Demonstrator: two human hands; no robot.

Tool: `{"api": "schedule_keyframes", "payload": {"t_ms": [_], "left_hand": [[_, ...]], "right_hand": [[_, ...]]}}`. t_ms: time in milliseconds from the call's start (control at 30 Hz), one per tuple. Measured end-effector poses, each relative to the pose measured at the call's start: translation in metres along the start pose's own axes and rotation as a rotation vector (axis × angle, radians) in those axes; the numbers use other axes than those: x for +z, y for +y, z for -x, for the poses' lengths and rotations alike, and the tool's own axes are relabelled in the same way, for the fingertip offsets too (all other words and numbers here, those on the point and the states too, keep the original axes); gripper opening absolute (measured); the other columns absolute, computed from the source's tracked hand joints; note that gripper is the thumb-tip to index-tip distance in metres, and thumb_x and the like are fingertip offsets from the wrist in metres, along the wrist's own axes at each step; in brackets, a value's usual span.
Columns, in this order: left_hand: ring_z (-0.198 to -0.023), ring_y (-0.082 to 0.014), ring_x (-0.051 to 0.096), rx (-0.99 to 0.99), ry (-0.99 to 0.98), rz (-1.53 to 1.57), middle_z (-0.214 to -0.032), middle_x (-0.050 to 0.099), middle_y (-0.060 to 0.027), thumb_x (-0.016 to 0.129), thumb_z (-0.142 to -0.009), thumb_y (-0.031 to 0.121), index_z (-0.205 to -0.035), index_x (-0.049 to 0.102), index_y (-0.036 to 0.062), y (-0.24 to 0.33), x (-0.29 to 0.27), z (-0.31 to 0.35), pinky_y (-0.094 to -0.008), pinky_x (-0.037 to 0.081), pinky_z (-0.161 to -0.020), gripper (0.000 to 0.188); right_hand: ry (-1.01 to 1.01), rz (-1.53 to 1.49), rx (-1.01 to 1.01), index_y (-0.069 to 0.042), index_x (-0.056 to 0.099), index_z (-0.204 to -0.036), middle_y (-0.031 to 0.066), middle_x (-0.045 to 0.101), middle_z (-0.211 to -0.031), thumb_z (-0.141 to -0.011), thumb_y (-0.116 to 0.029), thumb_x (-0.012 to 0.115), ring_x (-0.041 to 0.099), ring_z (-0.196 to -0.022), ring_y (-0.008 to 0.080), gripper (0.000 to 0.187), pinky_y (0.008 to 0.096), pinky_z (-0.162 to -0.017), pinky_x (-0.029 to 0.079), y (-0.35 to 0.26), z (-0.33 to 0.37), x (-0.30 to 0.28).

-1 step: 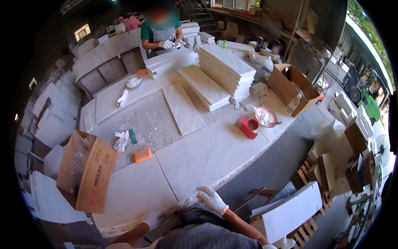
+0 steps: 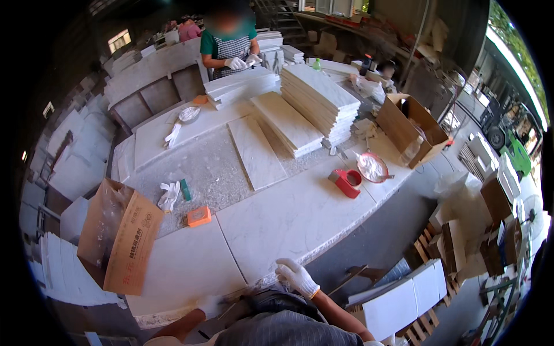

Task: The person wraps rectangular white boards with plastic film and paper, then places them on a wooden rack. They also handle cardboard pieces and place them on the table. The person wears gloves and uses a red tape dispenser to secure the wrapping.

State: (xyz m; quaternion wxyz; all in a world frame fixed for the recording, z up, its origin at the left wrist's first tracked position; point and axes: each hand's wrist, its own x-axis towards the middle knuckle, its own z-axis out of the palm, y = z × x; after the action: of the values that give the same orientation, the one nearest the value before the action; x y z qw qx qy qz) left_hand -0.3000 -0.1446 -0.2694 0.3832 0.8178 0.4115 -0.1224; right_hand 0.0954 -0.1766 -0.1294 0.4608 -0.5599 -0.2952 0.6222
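My right hand, in a white knit glove, is at the front edge of the pale stone slab table. Its fingers are loosely extended, and nothing shows in them. Low at the same edge is my left hand, also gloved in white; its fingers are blurred and run into the dark shape at my waist. Beyond the hands lie an orange block, a green block and a pair of white gloves. A red tape dispenser sits to the right, beside a red bowl of white powder.
A tall cardboard box stands at the left, and another open box at the back right with a clear bottle. White slabs are stacked mid-table. A gloved co-worker stands across. More slabs rest on pallets at right.
The view has shifted slightly, so the far things sit a little further right and lower. Both hands keep nearly the same place at the table edge.
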Motion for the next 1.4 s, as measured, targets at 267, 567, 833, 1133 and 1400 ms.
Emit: {"api": "schedule_keyframes", "payload": {"t_ms": [267, 567, 833, 1133, 1400], "left_hand": [[-0.082, -0.0155, 0.061, -0.225, -0.243, 0.569, -0.092, 0.065, -0.0055, 0.053, -0.100, 0.035, -0.108, 0.063, 0.0028, 0.132, -0.137, -0.119, -0.0341, 0.051, -0.074, 0.035], [-0.070, -0.0102, 0.057, -0.055, -0.015, 0.778, -0.079, 0.061, -0.0020, 0.056, -0.098, 0.035, -0.098, 0.062, 0.0029, 0.289, -0.218, -0.349, -0.0280, 0.049, -0.064, 0.033], [-0.071, -0.0134, 0.058, -0.192, 0.358, 0.859, -0.081, 0.062, -0.0049, 0.061, -0.094, 0.042, -0.102, 0.059, 0.0022, 0.313, -0.272, -0.494, -0.0310, 0.049, -0.066, 0.040], [-0.122, -0.0224, 0.054, -0.432, 0.449, 1.051, -0.134, 0.055, -0.0108, 0.061, -0.090, 0.057, -0.139, 0.044, 0.0072, 0.286, -0.339, -0.574, -0.0407, 0.050, -0.092, 0.071], [-0.137, -0.0155, 0.041, -0.327, 0.499, 1.194, -0.147, 0.047, -0.0077, 0.051, -0.102, 0.037, -0.142, 0.046, -0.0004, 0.269, -0.333, -0.588, -0.0302, 0.031, -0.115, 0.055]], "right_hand": [[0.135, 0.328, -0.153, -0.001, 0.061, -0.122, 0.0166, 0.069, -0.102, -0.095, -0.026, 0.059, 0.068, -0.090, 0.0202, 0.038, 0.0326, -0.078, 0.053, -0.098, -0.128, -0.113], [0.293, 1.000, -0.539, -0.004, 0.051, -0.136, 0.0251, 0.056, -0.131, -0.091, -0.034, 0.061, 0.052, -0.122, 0.0421, 0.054, 0.0469, -0.102, 0.043, -0.190, -0.311, -0.249], [0.476, 1.195, -0.568, -0.001, 0.051, -0.135, 0.0281, 0.052, -0.135, -0.088, -0.036, 0.061, 0.047, -0.125, 0.0470, 0.059, 0.0500, -0.104, 0.039, -0.207, -0.426, -0.292], [0.439, 1.090, -0.511, -0.004, 0.057, -0.125, 0.0218, 0.059, -0.114, -0.084, -0.033, 0.067, 0.056, -0.100, 0.0413, 0.051, 0.0510, -0.084, 0.046, -0.231, -0.417, -0.271], [0.322, 0.923, -0.489, 0.000, 0.056, -0.129, 0.0262, 0.055, -0.121, -0.083, -0.033, 0.071, 0.054, -0.108, 0.0456, 0.059, 0.0506, -0.091, 0.046, -0.225, -0.408, -0.262]]}}
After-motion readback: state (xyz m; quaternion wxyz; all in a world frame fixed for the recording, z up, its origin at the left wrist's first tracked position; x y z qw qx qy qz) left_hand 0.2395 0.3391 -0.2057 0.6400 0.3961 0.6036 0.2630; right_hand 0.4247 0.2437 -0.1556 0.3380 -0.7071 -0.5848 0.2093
